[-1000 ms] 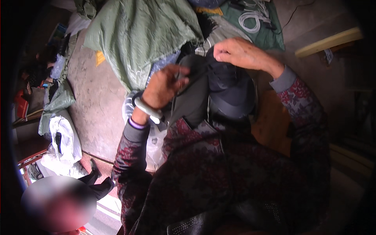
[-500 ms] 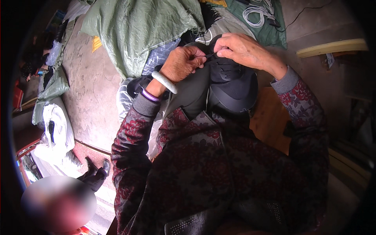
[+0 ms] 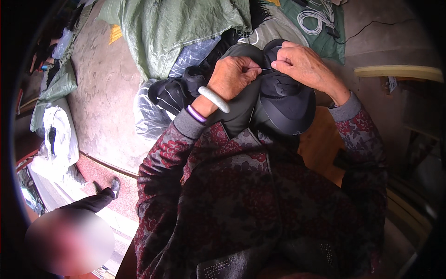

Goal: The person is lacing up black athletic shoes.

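A black shoe lies on my lap against my dark-trousered leg, its rounded toe toward me and its opening away from me. My left hand, with a pale bangle and a purple-and-white band at the wrist, is closed in a pinch at the left of the lacing. A thin shoelace stretches from its fingertips toward my right hand. The right hand's fingers are bent and pinched together over the upper lacing, at the shoe's tongue. Its fingers partly hide the lace and the eyelets.
More black shoes lie left of my leg on clear plastic wrap. Green woven sheeting spreads ahead. A coiled white cable rests at the far right, near a pale wooden edge. Another person's leg shows lower left.
Both hands and the shoe sit slightly farther right in the picture. The left fingers have turned inward, and more of the shoes at left shows. The other person's legs have shifted.
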`<action>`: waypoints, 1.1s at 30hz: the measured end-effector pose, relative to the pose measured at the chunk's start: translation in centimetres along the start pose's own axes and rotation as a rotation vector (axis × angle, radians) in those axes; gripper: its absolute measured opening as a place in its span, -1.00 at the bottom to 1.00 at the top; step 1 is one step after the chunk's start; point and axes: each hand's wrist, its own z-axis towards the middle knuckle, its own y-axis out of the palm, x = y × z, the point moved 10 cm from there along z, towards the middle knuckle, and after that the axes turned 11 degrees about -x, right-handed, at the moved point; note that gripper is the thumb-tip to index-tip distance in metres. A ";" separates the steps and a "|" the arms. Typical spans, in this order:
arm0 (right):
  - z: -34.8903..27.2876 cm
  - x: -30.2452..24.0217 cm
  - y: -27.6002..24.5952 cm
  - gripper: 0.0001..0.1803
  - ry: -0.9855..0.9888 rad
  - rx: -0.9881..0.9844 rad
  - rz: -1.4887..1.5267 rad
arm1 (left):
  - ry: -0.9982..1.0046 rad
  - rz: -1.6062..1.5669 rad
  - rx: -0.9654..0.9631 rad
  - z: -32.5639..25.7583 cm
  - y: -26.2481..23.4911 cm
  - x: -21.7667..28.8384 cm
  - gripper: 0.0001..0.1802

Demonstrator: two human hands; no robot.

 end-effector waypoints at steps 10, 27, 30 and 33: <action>-0.3 0.9 0.5 -0.77 0.022 -0.074 0.066 | 0.035 0.022 0.083 -0.2 0.3 0.1 -0.88; -0.4 1.8 0.6 -0.84 0.024 0.061 0.193 | 0.082 0.027 0.117 0.6 0.1 -0.1 -0.91; -0.3 1.9 0.7 -0.84 0.029 0.067 0.180 | 0.078 0.050 0.108 0.7 0.2 0.1 -0.91; -0.3 1.4 0.6 -0.85 0.015 0.079 0.182 | 0.090 0.026 0.088 0.8 0.1 0.0 -0.92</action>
